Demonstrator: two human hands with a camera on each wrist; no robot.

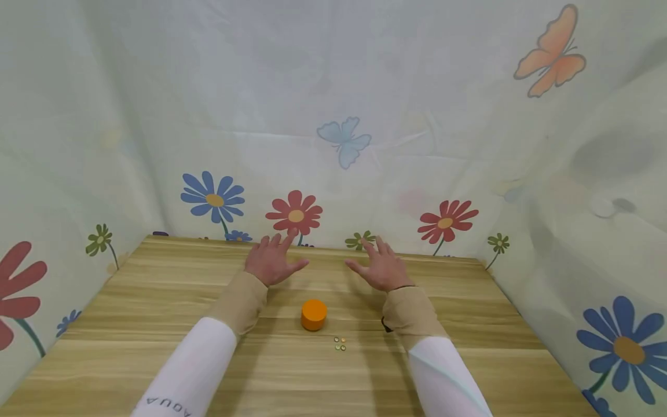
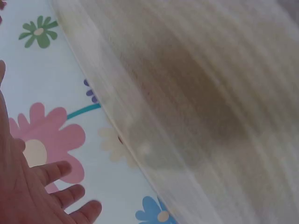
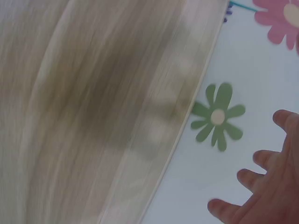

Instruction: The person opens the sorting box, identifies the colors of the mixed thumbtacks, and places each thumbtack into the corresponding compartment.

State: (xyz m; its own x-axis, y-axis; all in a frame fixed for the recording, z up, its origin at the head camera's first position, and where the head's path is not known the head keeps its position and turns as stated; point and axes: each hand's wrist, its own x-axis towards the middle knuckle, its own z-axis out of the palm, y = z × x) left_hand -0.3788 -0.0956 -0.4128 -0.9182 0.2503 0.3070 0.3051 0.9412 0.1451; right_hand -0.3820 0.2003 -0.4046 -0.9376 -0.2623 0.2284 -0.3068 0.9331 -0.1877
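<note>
An orange round container, short and cylindrical, stands on the wooden table in the head view. Just to its right lie several tiny round pieces in a small cluster, each with a dark rim. Both arms reach past these things toward the table's far edge. My left hand is held over the far part of the table with its fingers spread and nothing in it. Opposite it, my right hand also has spread fingers and holds nothing. Each wrist view shows fingers apart against the printed cloth.
Behind the table's far edge hangs a pale cloth printed with flowers and butterflies, and it also closes off both sides. The wooden tabletop stretches out around the container. A dark band shows at the right wrist.
</note>
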